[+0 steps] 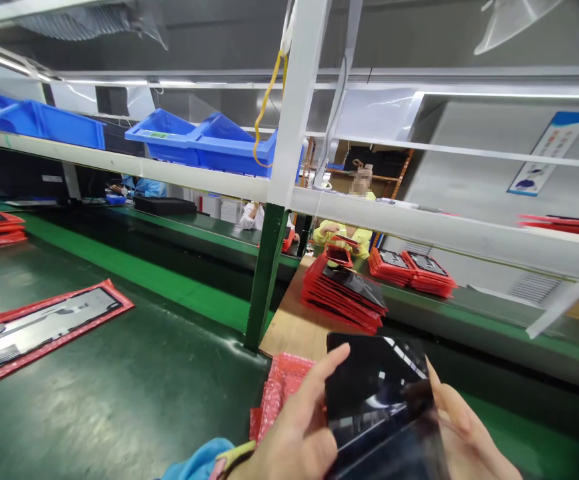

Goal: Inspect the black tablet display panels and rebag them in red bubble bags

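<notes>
Between my hands is a glossy black screen panel (379, 393), tilted, with ceiling lights mirrored on its face. My left hand (302, 420) grips its left edge, thumb and fingers on the rim. My right hand (469, 430) holds the right edge; some of its fingers are hidden behind the panel. Beneath and beside my left hand lies red bubble wrap (284, 380). On the far left of the green bench, a panel with a silvery back (49, 327) rests on a red bubble-wrap sleeve (112, 293).
A stack of red sleeves with black panels (342, 297) stands on a wooden board (289, 320) ahead. A green and white post (264, 280) rises beside it. Blue bins (229, 143) line the shelf above. Across the bench, a person in yellow (354, 233) handles a panel near more red stacks (414, 270).
</notes>
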A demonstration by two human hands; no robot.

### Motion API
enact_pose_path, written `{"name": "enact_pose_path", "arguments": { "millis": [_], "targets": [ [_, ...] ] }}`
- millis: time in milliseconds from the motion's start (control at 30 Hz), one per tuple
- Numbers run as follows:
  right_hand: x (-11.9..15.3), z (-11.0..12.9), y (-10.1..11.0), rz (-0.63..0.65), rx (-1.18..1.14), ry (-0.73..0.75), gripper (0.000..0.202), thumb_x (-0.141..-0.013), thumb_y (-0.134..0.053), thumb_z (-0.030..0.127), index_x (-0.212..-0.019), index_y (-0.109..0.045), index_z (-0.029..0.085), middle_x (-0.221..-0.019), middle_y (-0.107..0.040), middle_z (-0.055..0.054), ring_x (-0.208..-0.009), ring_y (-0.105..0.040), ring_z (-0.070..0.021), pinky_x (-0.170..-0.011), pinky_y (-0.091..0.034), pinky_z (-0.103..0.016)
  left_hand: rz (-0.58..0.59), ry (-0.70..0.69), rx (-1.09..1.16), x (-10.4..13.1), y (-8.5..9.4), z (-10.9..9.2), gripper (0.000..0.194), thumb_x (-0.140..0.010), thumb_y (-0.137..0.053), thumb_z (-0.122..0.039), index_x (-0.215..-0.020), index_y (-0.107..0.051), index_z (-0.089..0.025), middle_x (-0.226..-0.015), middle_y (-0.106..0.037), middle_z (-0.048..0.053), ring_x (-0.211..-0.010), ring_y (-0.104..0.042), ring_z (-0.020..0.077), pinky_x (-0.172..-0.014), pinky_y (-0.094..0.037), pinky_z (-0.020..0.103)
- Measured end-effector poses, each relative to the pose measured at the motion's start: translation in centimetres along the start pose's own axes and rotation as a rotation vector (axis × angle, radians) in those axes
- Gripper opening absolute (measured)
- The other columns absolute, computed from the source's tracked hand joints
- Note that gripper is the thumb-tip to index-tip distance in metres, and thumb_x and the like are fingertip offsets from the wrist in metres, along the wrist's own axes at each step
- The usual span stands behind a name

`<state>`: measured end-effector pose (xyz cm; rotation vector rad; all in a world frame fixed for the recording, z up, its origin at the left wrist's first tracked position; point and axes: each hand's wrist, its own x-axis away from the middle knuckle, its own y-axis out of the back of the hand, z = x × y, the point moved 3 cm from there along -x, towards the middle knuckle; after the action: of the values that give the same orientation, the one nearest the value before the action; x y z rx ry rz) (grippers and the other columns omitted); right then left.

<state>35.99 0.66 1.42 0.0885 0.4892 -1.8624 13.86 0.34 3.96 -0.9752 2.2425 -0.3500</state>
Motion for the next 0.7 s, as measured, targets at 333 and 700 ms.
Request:
{"name": "enact_pose_path", "arguments": {
  "millis": [333, 700],
  "targets": [
    [-0.4, -0.5, 0.7, -0.218, -0.241, -0.174, 0.01, -0.07, -0.06, 0.03, -0.068, -0.07, 0.032, -0.117, -0.069, -0.002, -0.138, -0.036, -0.027, -0.119, -0.018, -0.048, -0.097, -0.003, 0.328, -1.4, 0.5, 0.2, 0.043, -0.094, -0.04, -0.022, -0.136, -0.051, -0.027, -0.142, -0.052, 0.001, -0.141, -0.03, 0.0222, -0.119, -0.012, 0.039],
    [-0.2, 0.0, -0.7, -0.163, -0.212, -0.205, 0.006, -0.067, -0.065, 0.023, -0.068, -0.063, 0.029, -0.132, -0.061, 0.003, -0.137, -0.036, -0.0254, -0.118, -0.015, -0.046, -0.25, 0.05, 0.283, -2.2, 1.3, 0.4, 0.038, -0.096, -0.04, -0.02, -0.13, -0.057, -0.026, -0.148, -0.043, -0.008, -0.146, -0.012, 0.0147, -0.12, 0.001, 0.032]
  ]
}}
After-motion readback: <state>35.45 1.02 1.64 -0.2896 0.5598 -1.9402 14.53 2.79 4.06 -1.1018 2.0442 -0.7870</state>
